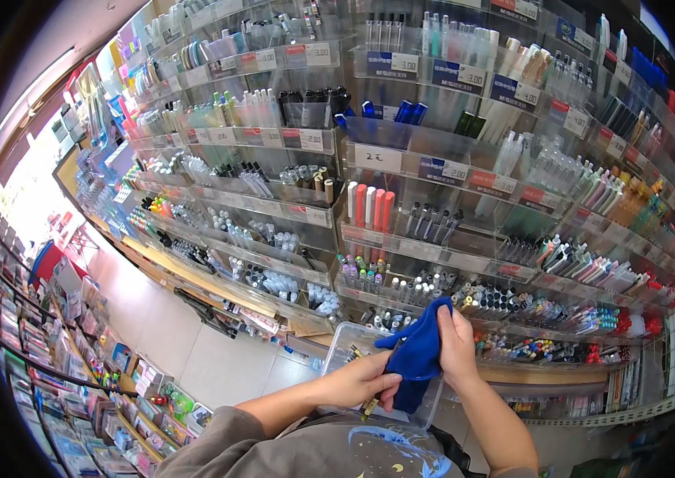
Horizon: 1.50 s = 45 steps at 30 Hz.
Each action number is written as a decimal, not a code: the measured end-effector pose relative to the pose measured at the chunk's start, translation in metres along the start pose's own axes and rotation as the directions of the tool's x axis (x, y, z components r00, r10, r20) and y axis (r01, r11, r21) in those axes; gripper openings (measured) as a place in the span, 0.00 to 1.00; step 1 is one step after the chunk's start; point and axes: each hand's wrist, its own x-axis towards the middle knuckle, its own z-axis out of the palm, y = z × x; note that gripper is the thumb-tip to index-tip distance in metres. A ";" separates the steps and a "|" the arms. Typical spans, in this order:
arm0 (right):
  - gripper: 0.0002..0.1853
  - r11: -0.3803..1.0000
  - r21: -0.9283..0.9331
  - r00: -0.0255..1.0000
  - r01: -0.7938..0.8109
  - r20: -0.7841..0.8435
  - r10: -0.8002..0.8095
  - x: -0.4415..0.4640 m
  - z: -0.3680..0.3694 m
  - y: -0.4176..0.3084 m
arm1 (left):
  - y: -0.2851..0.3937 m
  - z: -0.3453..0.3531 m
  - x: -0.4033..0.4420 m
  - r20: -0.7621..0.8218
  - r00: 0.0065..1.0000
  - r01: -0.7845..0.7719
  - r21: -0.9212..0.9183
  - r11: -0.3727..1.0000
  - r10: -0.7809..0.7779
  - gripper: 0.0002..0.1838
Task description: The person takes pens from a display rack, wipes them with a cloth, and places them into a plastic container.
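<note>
A blue cloth (421,350) hangs folded between my two hands, in front of my body. My right hand (455,342) is closed on its upper right part, thumb on top. My left hand (367,379) has its fingers curled at the cloth's lower left edge, pinching it. A thin yellow-green and dark pen-like item (370,407) shows just below the left fingers; whether that hand grips it, I cannot tell. Under both hands is a clear plastic box (339,338) with a few slim items in it, partly hidden by the cloth and my hands.
Tiered clear acrylic racks of pens (433,223) with price tags curve across the front. A handwritten price card (378,158) hangs mid-rack. Lower left, another display shelf (106,398) holds packaged goods. A tiled floor aisle (218,358) runs between them.
</note>
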 end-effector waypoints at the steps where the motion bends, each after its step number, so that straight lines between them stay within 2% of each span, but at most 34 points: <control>1: 0.17 0.998 0.049 0.999 -0.038 -0.001 0.038 -0.003 -0.001 -0.001 | 0.001 -0.003 0.000 0.006 1.000 -0.009 -0.023 1.000 0.009 0.06; 3: 0.16 0.983 0.146 0.993 -0.113 -0.001 0.114 -0.007 -0.004 -0.003 | 0.003 -0.007 -0.001 0.028 1.000 -0.004 -0.070 0.998 0.006 0.07; 6: 0.16 0.999 -0.033 0.983 -0.038 0.181 0.043 -0.017 0.001 -0.013 | 0.001 -0.008 0.000 0.049 0.999 0.011 -0.135 0.991 -0.004 0.08; 7: 0.14 0.948 -0.215 0.945 0.233 0.278 -0.169 -0.017 0.004 -0.010 | -0.001 -0.008 0.002 0.057 0.998 0.017 -0.156 0.988 -0.009 0.08; 8: 0.15 0.796 -0.356 0.849 0.489 0.406 -0.339 -0.019 0.008 -0.006 | -0.004 -0.006 0.003 0.065 0.998 0.019 -0.142 0.990 -0.010 0.08; 10: 0.17 0.713 -0.553 0.888 0.432 0.400 -0.227 -0.024 0.014 -0.020 | -0.009 -0.001 0.005 0.081 0.997 0.022 -0.112 0.993 -0.013 0.10; 11: 0.14 0.675 -0.570 0.880 0.468 0.365 -0.303 -0.021 0.013 -0.013 | -0.009 0.000 0.005 0.043 0.997 0.060 -0.051 0.997 -0.058 0.10; 14: 0.12 0.630 -0.643 0.900 0.435 0.283 -0.332 -0.020 0.014 -0.007 | -0.015 0.001 0.007 0.035 0.999 -0.022 -0.066 0.998 0.024 0.09; 17: 0.11 0.679 -0.610 0.904 0.409 0.173 -0.390 -0.016 0.016 -0.014 | -0.016 -0.002 0.007 0.030 0.997 -0.061 -0.229 0.971 0.070 0.09; 20: 0.10 0.748 -0.563 0.915 0.351 0.034 -0.403 -0.012 0.014 -0.020 | -0.014 -0.004 0.008 0.071 0.990 -0.093 -0.299 0.950 0.120 0.09; 22: 0.10 0.846 -0.416 0.902 0.333 -0.122 -0.415 -0.002 0.006 -0.025 | -0.014 -0.005 0.006 0.080 0.987 -0.101 -0.379 0.920 0.141 0.09; 23: 0.11 0.875 -0.373 0.913 0.309 -0.140 -0.383 -0.004 0.003 -0.033 | -0.014 -0.006 0.005 0.085 0.985 -0.103 -0.418 0.902 0.151 0.09; 26: 0.11 0.926 -0.278 0.958 0.257 -0.048 -0.281 -0.004 -0.011 -0.030 | -0.014 -0.009 0.004 0.087 0.986 -0.085 -0.482 0.872 0.145 0.09; 28: 0.12 0.979 -0.126 0.987 0.160 0.005 -0.161 -0.012 -0.002 -0.032 | -0.014 -0.009 0.005 0.090 0.987 -0.071 -0.484 0.872 0.130 0.09; 29: 0.14 0.929 -0.287 0.970 0.234 0.138 -0.201 -0.014 -0.004 -0.025 | -0.015 -0.010 0.006 0.090 0.988 -0.068 -0.488 0.870 0.127 0.09; 30: 0.15 0.780 -0.483 0.914 0.398 0.277 -0.295 -0.019 0.002 -0.030 | -0.015 -0.010 0.007 0.092 0.988 -0.063 -0.491 0.869 0.124 0.09; 32: 0.13 0.513 -0.667 0.841 0.540 0.413 -0.349 -0.029 0.019 -0.028 | -0.018 -0.004 0.007 0.102 0.993 -0.002 -0.490 0.872 0.060 0.10; 35: 0.12 0.478 -0.677 0.827 0.560 0.427 -0.366 -0.020 0.011 -0.018 | -0.020 -0.004 0.008 0.117 0.992 0.020 -0.505 0.863 0.045 0.11; 38: 0.11 0.651 -0.680 0.931 0.337 0.141 -0.336 -0.010 0.007 -0.029 | -0.020 -0.006 0.005 0.126 0.991 0.026 -0.552 0.833 0.053 0.10; 39: 0.11 0.744 -0.588 0.928 0.317 0.030 -0.372 0.000 0.003 -0.026 | -0.021 -0.008 0.004 0.136 0.990 0.034 -0.541 0.840 0.048 0.10; 42: 0.13 0.862 -0.438 0.960 0.255 0.011 -0.279 -0.001 -0.010 -0.033 | -0.019 -0.008 0.003 0.109 0.994 0.036 -0.533 0.845 0.026 0.10; 45: 0.15 0.934 -0.282 0.976 0.218 0.088 -0.201 -0.010 -0.004 -0.035 | -0.024 -0.008 0.005 0.082 0.997 0.041 -0.542 0.840 0.004 0.10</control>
